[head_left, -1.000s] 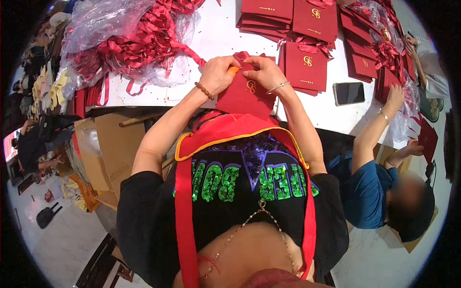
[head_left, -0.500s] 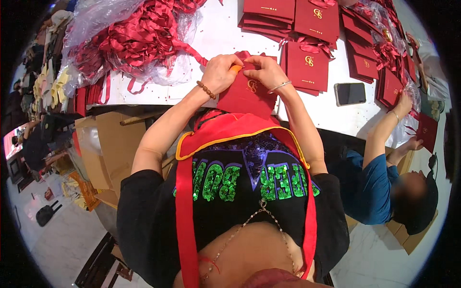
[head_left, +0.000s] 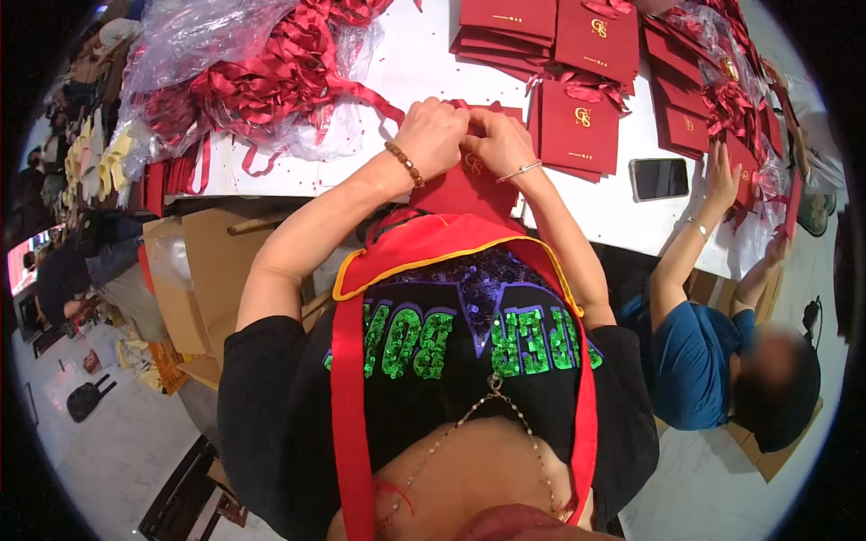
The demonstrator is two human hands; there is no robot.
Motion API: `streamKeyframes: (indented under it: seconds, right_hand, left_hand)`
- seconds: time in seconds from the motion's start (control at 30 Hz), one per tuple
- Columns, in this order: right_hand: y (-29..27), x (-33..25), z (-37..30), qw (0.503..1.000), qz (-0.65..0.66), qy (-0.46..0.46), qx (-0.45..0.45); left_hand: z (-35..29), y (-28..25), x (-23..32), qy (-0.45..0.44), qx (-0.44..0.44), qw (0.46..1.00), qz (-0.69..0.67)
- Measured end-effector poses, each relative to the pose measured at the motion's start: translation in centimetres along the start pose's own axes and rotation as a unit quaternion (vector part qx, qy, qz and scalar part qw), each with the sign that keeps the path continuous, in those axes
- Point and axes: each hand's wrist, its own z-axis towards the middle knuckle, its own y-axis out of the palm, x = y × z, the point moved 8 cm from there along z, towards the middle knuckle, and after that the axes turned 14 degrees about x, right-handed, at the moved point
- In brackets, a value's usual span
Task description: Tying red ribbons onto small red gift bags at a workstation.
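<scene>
two bare hands, the left hand point(head_left: 431, 137) and the right hand point(head_left: 502, 144), are meeting at the top edge of a dark-red paper gift bag point(head_left: 456, 195), which is sitting at the near edge of the white table point(head_left: 586, 207). their curled fingers are hiding their own tips, leaving me unable to tell what they are gripping. the bag is looking light, stiffish and easily creased; the satin ribbon point(head_left: 380, 103) beside the left hand is probably being soft and slippery. its top rim is seeming the safest hold for the bag.

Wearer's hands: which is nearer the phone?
Right. The right hand is at the red bag, left of the phone; the left hand is at the same bag, farther left.
</scene>
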Motion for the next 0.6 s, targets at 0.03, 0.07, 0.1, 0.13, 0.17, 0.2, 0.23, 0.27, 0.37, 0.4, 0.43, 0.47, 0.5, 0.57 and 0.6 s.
streamKeyframes:
  seconds: [0.03,0.07,0.1,0.13,0.17,0.2,0.23,0.27,0.37,0.4,0.43,0.47,0.5,0.57,0.6]
  right_hand:
    - [-0.1,0.0,0.0,1.000,0.000,0.001,0.000]
    - [0.0,0.1,0.0,1.000,0.015,0.011,-0.012]
    - [0.0,0.3,0.0,0.999,0.029,0.022,-0.023]
    - [0.0,0.5,0.0,0.999,0.029,0.023,-0.022]
    - [0.1,0.7,-0.1,0.998,0.055,0.029,-0.028]
    - [0.2,0.7,-0.1,0.995,0.083,0.034,-0.034]
    - [0.2,0.6,-0.1,0.995,0.083,0.035,-0.034]
    - [-0.2,0.5,-0.1,0.996,0.075,0.037,-0.020]
    - [-0.3,0.4,-0.1,0.998,0.045,0.044,-0.010]
    - [-0.2,0.3,0.0,0.999,0.023,0.047,-0.012]
    - [-0.2,0.3,0.0,0.999,0.023,0.045,-0.013]
    - [-0.2,0.3,-0.1,0.998,0.029,0.044,-0.015]
    - [-0.2,0.3,-0.2,0.998,0.035,0.044,-0.017]
    - [-0.2,0.2,-0.1,0.998,0.024,0.047,-0.018]
    - [-0.3,0.3,-0.1,0.998,0.012,0.051,-0.016]
  left_hand:
    - [0.1,-0.2,0.3,0.013,0.007,1.000,0.000]
    - [0.3,-0.3,0.1,0.014,0.006,1.000,0.000]
    - [0.5,-0.2,-0.2,-0.004,-0.012,0.999,-0.035]
    - [0.6,-0.1,-0.6,-0.021,-0.030,0.997,-0.069]
    - [0.5,-0.1,-0.9,-0.018,-0.018,0.998,-0.064]
    - [0.5,-0.1,-1.2,-0.016,-0.019,0.998,-0.064]
    - [0.4,0.4,-2.1,-0.078,-0.039,0.989,-0.119]
    - [0.3,0.9,-3.0,-0.140,-0.060,0.973,-0.173]
    - [0.0,1.4,-3.1,-0.145,-0.061,0.973,-0.168]
    - [0.0,1.4,-3.2,-0.140,-0.051,0.977,-0.151]
    - [0.1,1.0,-2.4,-0.080,-0.022,0.990,-0.110]
    - [0.0,1.2,-2.3,-0.081,-0.021,0.990,-0.110]
    - [0.0,0.9,-1.4,-0.038,-0.010,0.997,-0.065]
    - [0.1,0.3,0.1,0.023,0.021,1.000,-0.005]
    - [0.0,0.3,0.3,0.022,0.022,1.000,-0.005]
